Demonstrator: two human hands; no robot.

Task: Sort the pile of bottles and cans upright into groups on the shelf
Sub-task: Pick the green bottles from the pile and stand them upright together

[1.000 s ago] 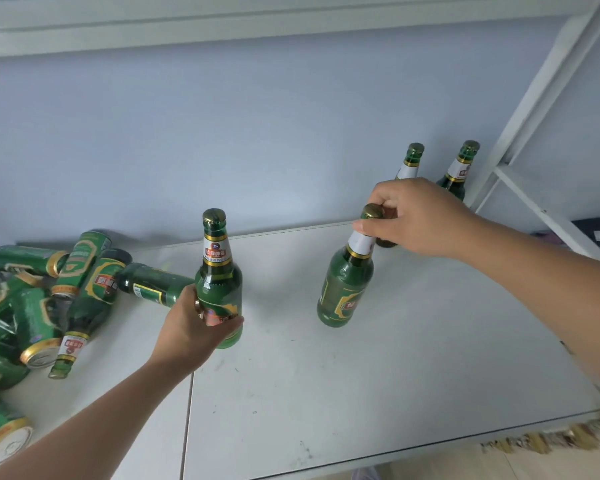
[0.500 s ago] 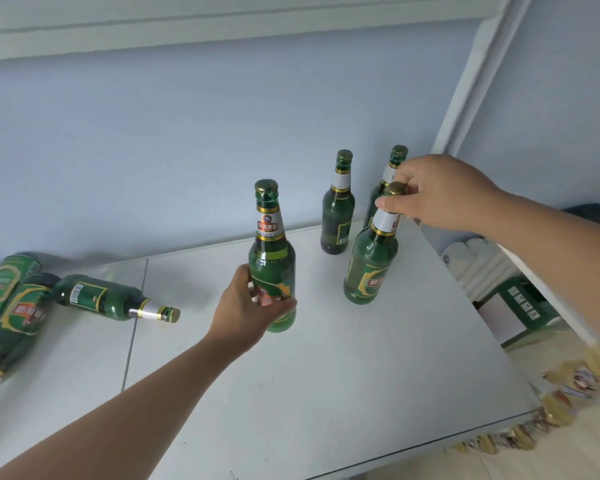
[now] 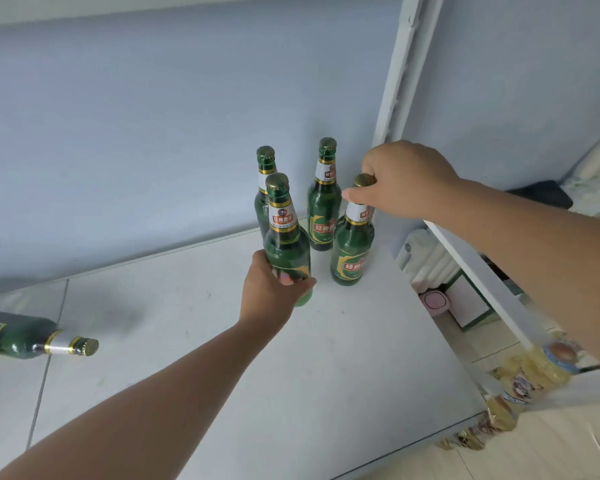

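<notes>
Bottles (image 3: 323, 209): four upright, fifth bottle (image 3: 21, 336) lying; left hand (image 3: 274, 289) grips left bottle (image 3: 286, 244), right hand (image 3: 402, 178) right bottle (image 3: 350, 254).

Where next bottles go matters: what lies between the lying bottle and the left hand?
Between lying bottle and left hand: only bare shelf, head view.

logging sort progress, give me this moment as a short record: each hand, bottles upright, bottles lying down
left hand: grips front bottle by its body
right hand: grips right bottle by its cap
upright, untouched: back left bottle, back right bottle
lying: fifth bottle on the shelf, far left
cans: none in view
</notes>
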